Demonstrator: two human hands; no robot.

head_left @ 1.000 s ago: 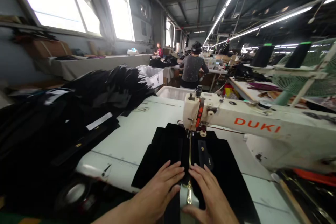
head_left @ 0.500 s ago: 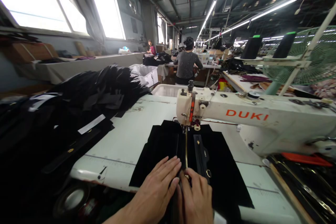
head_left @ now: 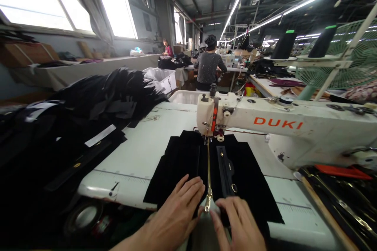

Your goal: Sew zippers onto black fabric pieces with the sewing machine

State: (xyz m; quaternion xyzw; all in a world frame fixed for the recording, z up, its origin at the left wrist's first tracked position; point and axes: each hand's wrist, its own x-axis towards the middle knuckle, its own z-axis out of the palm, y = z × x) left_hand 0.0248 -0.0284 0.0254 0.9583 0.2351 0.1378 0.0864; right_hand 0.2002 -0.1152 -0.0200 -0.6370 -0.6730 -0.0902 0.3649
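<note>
Machine: white DUKI sewing machine [head_left: 277, 125], the landmark for everything here.
Fabric: black fabric panels [head_left: 188, 160] lie flat under its needle, likely for straight feeding.
Left hand [head_left: 176, 211]: fingers spread, pressing fabric left of the gold zipper [head_left: 208, 176].
Right hand [head_left: 238, 223]: flat, open, now apart from the left; half a second ago they touched.
Zipper pull: exposed between the hands.

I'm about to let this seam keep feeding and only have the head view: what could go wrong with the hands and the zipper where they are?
1. The left hand lies flat on the black fabric beside the gold zipper; uneven pressure could skew the seam.
2. The zipper pull hangs off the table edge between both hands and might snag.
3. The right hand points its fingers toward the sewing machine needle line; creeping forward risks a prick.
</note>
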